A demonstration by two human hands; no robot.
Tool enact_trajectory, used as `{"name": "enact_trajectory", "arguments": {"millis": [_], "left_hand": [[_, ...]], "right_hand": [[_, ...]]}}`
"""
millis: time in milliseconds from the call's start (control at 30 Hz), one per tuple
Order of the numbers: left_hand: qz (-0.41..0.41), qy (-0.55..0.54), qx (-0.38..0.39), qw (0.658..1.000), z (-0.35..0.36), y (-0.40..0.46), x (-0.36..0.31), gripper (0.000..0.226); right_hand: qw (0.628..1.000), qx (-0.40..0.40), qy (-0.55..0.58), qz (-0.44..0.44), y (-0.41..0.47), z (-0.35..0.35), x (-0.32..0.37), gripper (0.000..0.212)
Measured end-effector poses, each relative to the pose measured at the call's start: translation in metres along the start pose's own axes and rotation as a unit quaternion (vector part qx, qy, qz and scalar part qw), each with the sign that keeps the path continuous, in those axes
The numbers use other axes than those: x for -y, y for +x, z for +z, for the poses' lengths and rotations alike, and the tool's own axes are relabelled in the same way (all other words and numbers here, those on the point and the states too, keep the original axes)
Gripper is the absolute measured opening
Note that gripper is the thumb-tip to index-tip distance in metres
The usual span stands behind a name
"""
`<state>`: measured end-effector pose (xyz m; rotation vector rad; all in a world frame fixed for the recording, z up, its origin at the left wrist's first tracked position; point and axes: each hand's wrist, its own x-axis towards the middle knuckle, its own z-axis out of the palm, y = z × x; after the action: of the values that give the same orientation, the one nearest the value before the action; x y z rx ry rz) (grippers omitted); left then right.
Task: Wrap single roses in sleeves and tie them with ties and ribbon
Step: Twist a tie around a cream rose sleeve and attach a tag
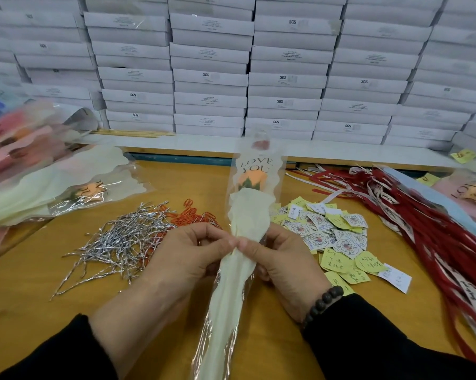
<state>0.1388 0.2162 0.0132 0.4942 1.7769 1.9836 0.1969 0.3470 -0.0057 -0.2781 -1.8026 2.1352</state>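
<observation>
both hands pinch a sleeved rose (251, 182) at its gathered neck, left hand (187, 253) and right hand (280, 256) thumbs meeting on the cream sleeve (239, 270), held above the table (269, 311). the film looks light, crinkly and slippery, best gripped at the neck. silver twist ties (121, 237) lie just left, red ribbons (423, 215) right; bare table in front.

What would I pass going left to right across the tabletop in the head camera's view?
Stack of cream sleeves → silver twist ties → orange clips → sleeved rose gripped by left hand and right hand → paper tags → red ribbons.
</observation>
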Motion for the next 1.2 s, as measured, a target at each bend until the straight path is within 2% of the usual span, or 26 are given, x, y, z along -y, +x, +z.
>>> {"name": "enact_trajectory", "arguments": {"millis": [133, 200, 267, 333, 700, 933, 1200], "left_hand": [[0.028, 0.0, -0.017, 0.999, 0.0, 0.002, 0.001, 0.012], [0.043, 0.003, -0.022, 0.999, -0.001, 0.005, 0.003, 0.004], [0.064, 0.008, -0.037, 0.997, -0.005, 0.01, 0.007, 0.017], [0.074, 0.013, -0.053, 0.996, -0.008, 0.014, 0.01, 0.022], [0.094, 0.005, -0.063, 0.994, -0.006, 0.013, 0.011, 0.02], [0.105, 0.022, -0.06, 0.992, -0.004, 0.012, 0.011, 0.016], [0.113, 0.065, -0.057, 0.99, -0.001, 0.008, 0.011, 0.009]], "right_hand": [[1.0, 0.018, -0.001, 0.018, 0.001, 0.0, -0.001, 0.003], [0.999, 0.025, -0.01, 0.031, 0.002, -0.001, -0.001, 0.012], [0.999, 0.018, -0.008, 0.041, 0.003, -0.002, 0.001, 0.02], [0.999, 0.017, 0.017, 0.046, 0.005, -0.004, 0.003, 0.02], [0.995, 0.053, 0.06, 0.058, 0.004, -0.004, 0.0, 0.012], [0.996, 0.04, 0.064, 0.051, 0.004, -0.003, -0.001, 0.02], [0.996, 0.036, 0.053, 0.056, 0.002, 0.0, 0.003, 0.014]]}}
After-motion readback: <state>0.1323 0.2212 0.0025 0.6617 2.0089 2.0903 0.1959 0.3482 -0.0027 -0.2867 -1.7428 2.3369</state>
